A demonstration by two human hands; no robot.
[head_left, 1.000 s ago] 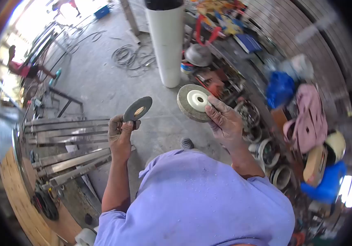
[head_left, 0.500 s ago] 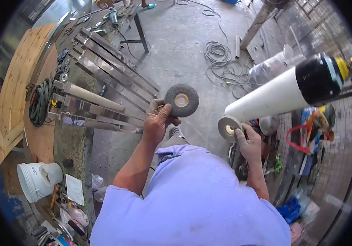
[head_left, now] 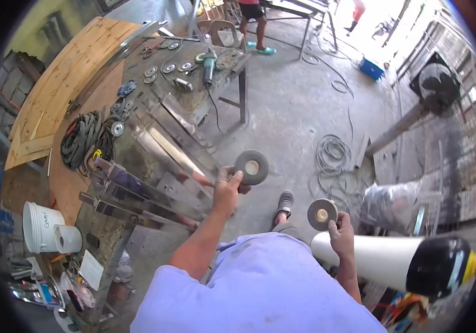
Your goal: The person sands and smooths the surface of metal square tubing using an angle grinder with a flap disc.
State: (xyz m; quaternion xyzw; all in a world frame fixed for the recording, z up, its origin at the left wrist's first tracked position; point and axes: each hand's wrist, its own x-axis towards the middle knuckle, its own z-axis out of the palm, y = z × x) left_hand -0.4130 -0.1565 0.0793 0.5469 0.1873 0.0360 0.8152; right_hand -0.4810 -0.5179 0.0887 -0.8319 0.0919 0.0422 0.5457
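Observation:
My left hand [head_left: 228, 191] grips a dark grey grinding disc [head_left: 243, 165] by its lower left edge, thumb on the face and fingers behind. The disc has a pale centre with a hole. In my right hand [head_left: 341, 233] is a second grinding disc [head_left: 314, 211], lighter grey with a yellowish centre, pinched at its lower right rim. Both discs are held apart over the concrete floor. To the left of my left hand, long shiny metal bars [head_left: 165, 150] lie across the workbench [head_left: 113, 222], their ends near my forearm.
An angle grinder [head_left: 209, 67] and several discs [head_left: 169, 67] lie on the far bench. To the right are a white gas cylinder [head_left: 382, 255], a coiled cable [head_left: 333, 154] and a pedestal fan [head_left: 436, 89]. Another person's legs [head_left: 252, 28] show at the back. A white bucket [head_left: 41, 227] stands left.
My view has swung, bringing the fan, the blue box and the other person's legs into sight. My body has stepped forward along the bench; both discs are still in my hands.

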